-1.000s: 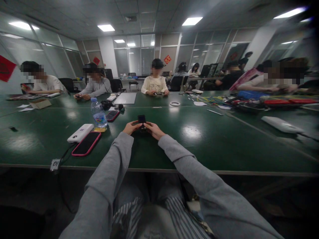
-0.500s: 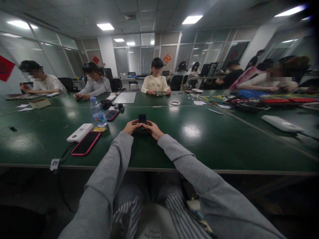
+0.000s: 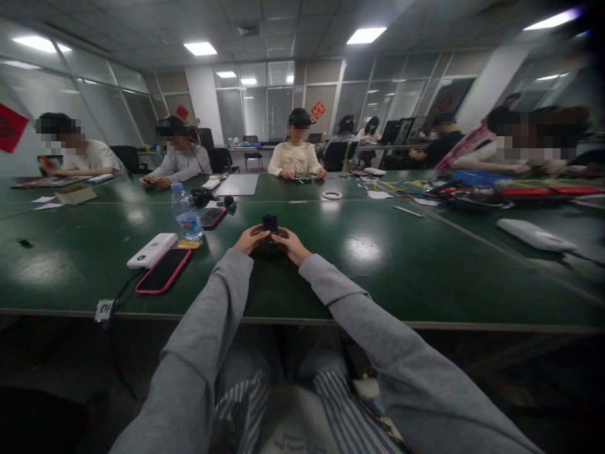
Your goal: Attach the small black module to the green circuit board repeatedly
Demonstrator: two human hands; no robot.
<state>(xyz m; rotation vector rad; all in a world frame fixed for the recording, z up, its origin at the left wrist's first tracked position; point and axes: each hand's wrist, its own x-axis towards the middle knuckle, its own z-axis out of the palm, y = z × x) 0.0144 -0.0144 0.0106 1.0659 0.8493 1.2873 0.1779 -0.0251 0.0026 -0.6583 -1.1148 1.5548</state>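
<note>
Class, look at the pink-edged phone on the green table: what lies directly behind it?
Behind the pink-edged phone lies a white power bank, touching or nearly so; beyond stands a water bottle. Whether anything lies beneath the phone is hidden.

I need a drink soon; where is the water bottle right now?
In the head view the water bottle stands upright on the green table, left of the left hand, just behind the white power bank.

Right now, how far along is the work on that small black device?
Done: nothing visibly finished; no detached parts lie by the hands. In hand: the left hand and right hand both grip the small black device over the green table, too small to tell its state. Left: cannot judge. The pink-cased phone, white power bank and water bottle sit untouched to the left.
</note>
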